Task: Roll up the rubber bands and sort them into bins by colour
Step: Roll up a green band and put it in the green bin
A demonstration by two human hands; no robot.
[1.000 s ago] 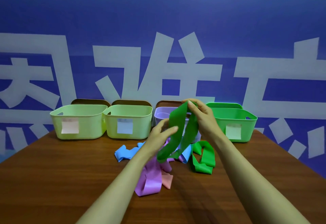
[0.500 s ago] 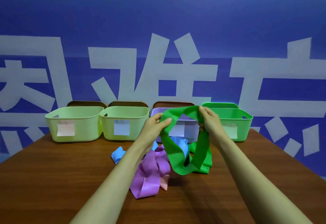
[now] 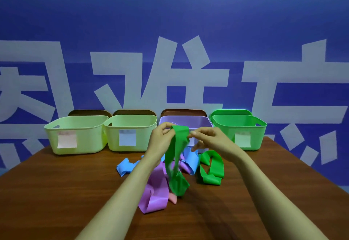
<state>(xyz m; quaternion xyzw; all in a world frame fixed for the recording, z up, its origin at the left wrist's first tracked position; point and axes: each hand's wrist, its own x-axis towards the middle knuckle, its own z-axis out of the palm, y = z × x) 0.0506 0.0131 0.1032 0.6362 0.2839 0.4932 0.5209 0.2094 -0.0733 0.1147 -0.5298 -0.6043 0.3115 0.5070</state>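
Four bins on the worktop's [image 3: 56,192] far edge: two pale green bins [image 3: 88,143], one lilac bin [image 3: 188,121], one bright green bin [image 3: 243,126]. Two green now: held green band [image 3: 177,164], loose green band [image 3: 211,169]. Blue bands [image 3: 124,167] and purple bands [image 3: 154,198] are tangled, count unclear. One pink scrap [image 3: 172,199].

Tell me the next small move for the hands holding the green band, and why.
Probably begin rolling: left hand and right hand each pinch the top of the green band, which hangs down loose and unrolled. Turning that pinched end over itself looks like the sensible start.
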